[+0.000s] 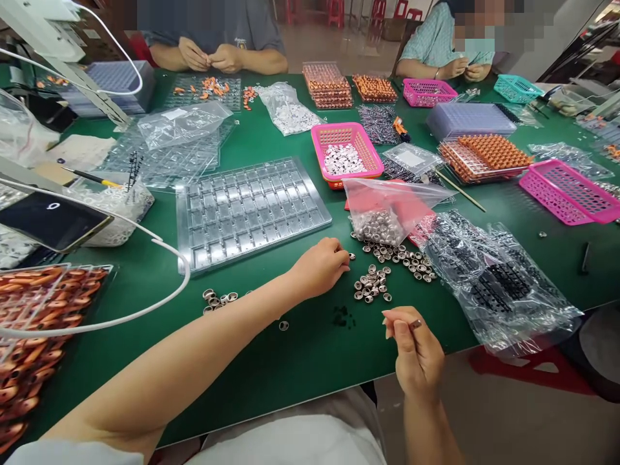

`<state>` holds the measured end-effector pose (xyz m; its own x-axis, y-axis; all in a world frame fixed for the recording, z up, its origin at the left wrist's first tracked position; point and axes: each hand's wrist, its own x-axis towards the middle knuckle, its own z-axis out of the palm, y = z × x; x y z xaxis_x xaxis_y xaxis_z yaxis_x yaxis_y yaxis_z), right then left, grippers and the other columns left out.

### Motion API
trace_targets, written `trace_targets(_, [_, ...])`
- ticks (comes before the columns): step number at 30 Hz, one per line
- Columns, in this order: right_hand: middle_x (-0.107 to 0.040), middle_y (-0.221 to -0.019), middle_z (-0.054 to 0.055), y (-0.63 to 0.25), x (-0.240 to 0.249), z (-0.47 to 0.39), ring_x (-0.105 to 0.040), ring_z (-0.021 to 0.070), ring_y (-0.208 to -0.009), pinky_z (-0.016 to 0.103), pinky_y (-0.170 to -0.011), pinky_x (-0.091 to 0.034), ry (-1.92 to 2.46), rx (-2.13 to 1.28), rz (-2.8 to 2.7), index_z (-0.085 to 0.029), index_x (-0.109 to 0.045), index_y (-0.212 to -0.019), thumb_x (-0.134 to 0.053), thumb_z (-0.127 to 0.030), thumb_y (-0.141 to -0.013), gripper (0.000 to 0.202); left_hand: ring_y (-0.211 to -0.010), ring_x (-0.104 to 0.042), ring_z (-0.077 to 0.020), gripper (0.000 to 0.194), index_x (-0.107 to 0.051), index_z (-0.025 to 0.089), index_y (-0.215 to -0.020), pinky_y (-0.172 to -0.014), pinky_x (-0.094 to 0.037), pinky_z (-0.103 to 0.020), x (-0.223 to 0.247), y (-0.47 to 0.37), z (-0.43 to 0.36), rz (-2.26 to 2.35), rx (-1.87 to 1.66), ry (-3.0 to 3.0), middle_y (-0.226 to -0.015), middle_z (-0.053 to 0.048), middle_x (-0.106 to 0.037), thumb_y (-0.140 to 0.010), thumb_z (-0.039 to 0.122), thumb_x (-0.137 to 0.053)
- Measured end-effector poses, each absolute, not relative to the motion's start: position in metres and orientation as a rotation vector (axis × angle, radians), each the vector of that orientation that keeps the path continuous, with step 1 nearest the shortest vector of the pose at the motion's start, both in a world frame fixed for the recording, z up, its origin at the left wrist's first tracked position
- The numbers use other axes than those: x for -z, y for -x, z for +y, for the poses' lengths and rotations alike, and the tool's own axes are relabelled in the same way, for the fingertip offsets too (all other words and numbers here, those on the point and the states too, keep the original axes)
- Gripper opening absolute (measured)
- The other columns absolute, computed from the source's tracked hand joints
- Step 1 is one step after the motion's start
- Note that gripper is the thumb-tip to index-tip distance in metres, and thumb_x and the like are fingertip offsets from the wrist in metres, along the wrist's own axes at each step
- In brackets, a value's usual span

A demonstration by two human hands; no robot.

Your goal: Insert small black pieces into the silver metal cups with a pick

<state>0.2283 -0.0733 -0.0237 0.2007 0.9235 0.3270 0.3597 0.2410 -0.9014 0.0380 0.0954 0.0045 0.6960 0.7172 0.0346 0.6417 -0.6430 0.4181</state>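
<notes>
Left grip (323, 268) beside metal piece (352, 256); contact hard to discern.

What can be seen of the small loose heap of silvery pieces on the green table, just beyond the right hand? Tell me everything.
The heap is a loose cluster of small, shiny pieces, apparently metal. They look rounded and ring-like, with openings, and lie at various angles, many touching. It rests on the green table, right of the left hand and beyond the right hand; neither touches it.
</notes>
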Motion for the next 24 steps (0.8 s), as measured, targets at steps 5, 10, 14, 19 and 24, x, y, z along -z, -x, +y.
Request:
trace_targets(5, [-0.062, -0.109, 0.008, -0.238, 0.017, -0.07, -0.058, 0.0224, -0.105, 0.036, -0.083, -0.05, 1.268, -0.58, -1.378, -0.026, -0.072, -0.112, -0.043, -0.038, -0.106, 0.031, -0.086, -0.066, -0.0246, 0.009, -0.064, 0.015, -0.096, -0.073, -0.052, -0.035, -0.015, -0.014, 0.05, 0.998, -0.349, -2.483, -0.089, -0.008, -0.072, -0.099, 0.018, -0.056])
trace_targets(10, [-0.058, -0.094, 0.006, -0.241, 0.022, -0.072, -0.058, 0.0171, -0.08, 0.03, -0.06, -0.048, 1.211, -0.676, -1.289, -0.026, -0.07, -0.11, -0.041, -0.041, -0.106, 0.033, -0.078, -0.067, -0.0193, 0.007, -0.06, 0.018, -0.098, -0.069, -0.054, -0.03, -0.011, 0.01, 0.003, 1.005, -0.616, -2.257, -0.086, -0.005, -0.07, -0.098, 0.015, -0.053])
trace_targets(14, [-0.06, -0.087, 0.003, -0.236, 0.022, -0.073, -0.061, 0.0153, -0.072, 0.029, -0.057, -0.053, 1.195, -0.846, -1.353, -0.025, -0.068, -0.103, -0.042, -0.031, -0.106, 0.026, -0.077, -0.068, -0.0187, 0.01, -0.06, 0.018, -0.102, -0.07, -0.055, -0.03, -0.002, 0.015, -0.01, 1.054, -0.647, -2.162, -0.086, -0.004, -0.069, -0.097, 0.016, -0.051])
trace_targets(19, [-0.063, -0.095, 0.004, -0.237, 0.011, -0.074, -0.066, 0.0155, -0.077, 0.03, -0.065, -0.059, 1.393, -0.718, -1.478, -0.023, -0.066, -0.102, -0.049, -0.025, -0.103, 0.018, -0.075, -0.067, -0.0178, 0.013, -0.061, 0.018, -0.101, -0.069, -0.056, -0.029, 0.002, 0.015, -0.007, 1.025, -0.684, -2.103, -0.083, -0.004, -0.069, -0.095, 0.015, -0.049])
trace_targets(24, [-0.067, -0.093, 0.004, -0.24, 0.002, -0.071, -0.069, 0.0182, -0.084, 0.032, -0.073, -0.059, 1.533, -0.581, -1.694, -0.023, -0.066, -0.096, -0.053, -0.024, -0.101, 0.014, -0.074, -0.067, -0.0171, 0.019, -0.062, 0.017, -0.105, -0.07, -0.056, -0.028, 0.003, 0.016, -0.004, 1.009, -0.689, -2.035, -0.085, -0.005, -0.071, -0.094, 0.014, -0.048])
